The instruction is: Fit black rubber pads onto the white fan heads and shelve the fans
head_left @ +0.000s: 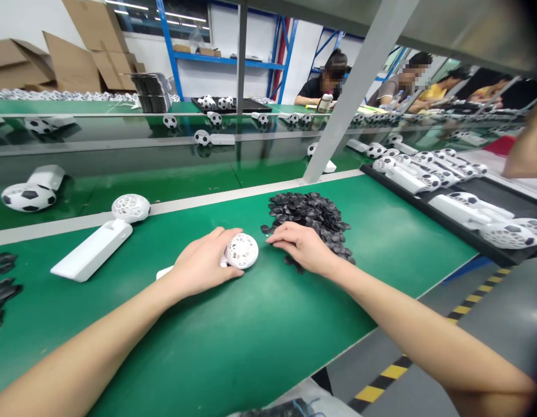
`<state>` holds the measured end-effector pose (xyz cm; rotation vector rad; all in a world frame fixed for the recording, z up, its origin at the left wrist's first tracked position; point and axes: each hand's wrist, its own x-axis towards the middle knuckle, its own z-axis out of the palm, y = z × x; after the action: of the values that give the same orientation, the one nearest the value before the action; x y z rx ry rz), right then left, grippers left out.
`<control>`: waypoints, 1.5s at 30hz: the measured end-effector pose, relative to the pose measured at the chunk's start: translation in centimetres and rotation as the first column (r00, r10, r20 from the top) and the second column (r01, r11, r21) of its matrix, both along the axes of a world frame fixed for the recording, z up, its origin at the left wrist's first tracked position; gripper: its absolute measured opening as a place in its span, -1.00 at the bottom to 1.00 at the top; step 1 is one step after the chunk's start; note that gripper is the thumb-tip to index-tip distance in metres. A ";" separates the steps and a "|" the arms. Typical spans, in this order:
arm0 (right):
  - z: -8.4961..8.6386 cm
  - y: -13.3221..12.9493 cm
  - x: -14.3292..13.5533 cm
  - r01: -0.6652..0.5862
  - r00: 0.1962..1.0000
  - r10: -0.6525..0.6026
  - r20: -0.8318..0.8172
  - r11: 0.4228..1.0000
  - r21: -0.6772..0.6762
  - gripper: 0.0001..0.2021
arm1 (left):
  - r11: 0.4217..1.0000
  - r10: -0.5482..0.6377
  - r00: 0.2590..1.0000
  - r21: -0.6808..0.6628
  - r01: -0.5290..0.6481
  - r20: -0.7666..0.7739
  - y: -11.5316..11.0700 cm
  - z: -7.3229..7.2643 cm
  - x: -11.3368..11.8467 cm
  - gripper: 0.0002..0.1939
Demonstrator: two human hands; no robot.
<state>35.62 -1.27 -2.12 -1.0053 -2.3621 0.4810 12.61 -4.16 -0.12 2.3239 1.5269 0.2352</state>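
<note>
My left hand (207, 260) is wrapped round a white device with a round, perforated ball-shaped head (242, 251); part of its white handle (164, 272) shows beneath the wrist. To the right, my right hand (299, 246) is pinched at the near left edge of a pile of small black pieces (309, 214). Whatever its fingertips hold is too small to name. Left of my hands, another white device (94, 249) lies on the green work surface (251, 347), its round perforated head toward the back.
A black tray (450, 229) of white devices stands at the right. More black pieces (1, 295) lie at the far left. A slanted grey post (359, 87) rises behind the pile. Beyond it, a green belt (172, 174) carries football-patterned devices. Several people sit at the back right.
</note>
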 end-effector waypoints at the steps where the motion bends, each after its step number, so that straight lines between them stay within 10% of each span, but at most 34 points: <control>1: 0.5 -0.7 -0.4 -0.018 0.999 0.017 -0.035 1.000 -0.007 -0.85 | 1.000 0.000 1.000 0.002 0.000 0.003 0.0 0.0 0.0 -0.31; 9: 1.3 -3.0 -4.3 -0.214 0.975 0.219 -0.027 0.968 0.130 -0.91 | 0.999 -0.007 0.998 0.033 0.005 0.062 -0.1 -0.3 -0.1 -0.21; 24: 0.8 -3.0 -5.2 0.047 0.948 -0.142 -0.286 0.948 -0.316 -0.75 | 1.000 0.016 0.985 -0.020 -0.012 0.174 -0.1 0.1 0.0 -0.38; 45: 0.0 -4.4 -5.2 0.007 1.000 -0.010 0.008 0.952 0.305 -0.92 | 0.999 0.032 0.989 -0.001 -0.033 0.141 -0.1 -0.3 0.1 -0.27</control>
<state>30.40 -5.72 -2.15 -0.8736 -2.3461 0.0999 12.68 -4.29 -0.41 2.2326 1.4962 0.4001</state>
